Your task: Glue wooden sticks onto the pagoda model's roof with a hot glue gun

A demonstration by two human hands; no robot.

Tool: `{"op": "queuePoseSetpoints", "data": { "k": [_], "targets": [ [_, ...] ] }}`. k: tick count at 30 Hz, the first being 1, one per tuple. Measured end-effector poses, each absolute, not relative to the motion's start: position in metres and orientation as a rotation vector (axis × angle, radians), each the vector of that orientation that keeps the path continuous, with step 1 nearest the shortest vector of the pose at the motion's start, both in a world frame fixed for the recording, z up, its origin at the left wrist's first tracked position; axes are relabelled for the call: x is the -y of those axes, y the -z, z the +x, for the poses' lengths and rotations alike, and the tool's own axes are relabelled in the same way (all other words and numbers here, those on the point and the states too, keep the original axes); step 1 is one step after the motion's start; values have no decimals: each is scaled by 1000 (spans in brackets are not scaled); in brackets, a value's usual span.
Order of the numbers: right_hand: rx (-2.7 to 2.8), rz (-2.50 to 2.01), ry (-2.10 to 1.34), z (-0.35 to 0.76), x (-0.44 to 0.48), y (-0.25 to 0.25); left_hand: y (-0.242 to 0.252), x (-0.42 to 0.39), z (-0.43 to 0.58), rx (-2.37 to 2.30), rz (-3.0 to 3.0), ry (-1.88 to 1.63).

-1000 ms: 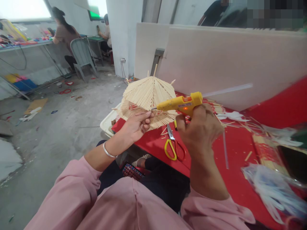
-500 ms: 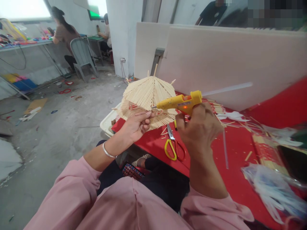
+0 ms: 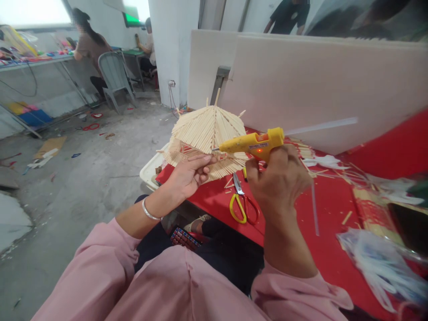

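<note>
"What is your right hand (image 3: 279,178) doing?"
"On my feed, its grip is wrapped around the handle of a yellow glue gun (image 3: 250,141), and I see an orange light (image 3: 259,150) lit on the side. A translucent rod (image 3: 323,126) juts out behind it."

"And the left hand (image 3: 192,176)?"
"I have thumb and fingers drawn together, so that grip is narrow. Whether something thin sits between them, I can't tell; it's too small from here."

"Where's the stick model (image 3: 200,127)?"
"Ahead of me, just beyond the left fingertips, at the left end of the red tabletop (image 3: 334,209). Its peaked top is upright. The gun's nozzle (image 3: 216,149) points left in front of it, right by the thumb. Touching or just short, I can't make out."

"Anything close by?"
"Scissors (image 3: 239,191) lie between my forearms, one handle loop yellow, one red. A pale tray (image 3: 146,174) shows at the model's left, and a crumpled plastic bag (image 3: 371,263) sits well off to the right."
</note>
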State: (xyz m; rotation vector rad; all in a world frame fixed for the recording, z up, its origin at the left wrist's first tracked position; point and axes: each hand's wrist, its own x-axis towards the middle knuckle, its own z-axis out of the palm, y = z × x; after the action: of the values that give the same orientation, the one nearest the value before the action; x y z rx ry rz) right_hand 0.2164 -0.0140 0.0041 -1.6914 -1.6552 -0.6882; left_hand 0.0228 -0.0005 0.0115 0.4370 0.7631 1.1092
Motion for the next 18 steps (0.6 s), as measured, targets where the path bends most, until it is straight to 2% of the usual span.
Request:
{"op": "queuePoseSetpoints", "data": {
  "k": [18],
  "targets": [
    [1664,-1634,780,216,13,0,-12,1,22,-779,442,-1098]
  ]
}}
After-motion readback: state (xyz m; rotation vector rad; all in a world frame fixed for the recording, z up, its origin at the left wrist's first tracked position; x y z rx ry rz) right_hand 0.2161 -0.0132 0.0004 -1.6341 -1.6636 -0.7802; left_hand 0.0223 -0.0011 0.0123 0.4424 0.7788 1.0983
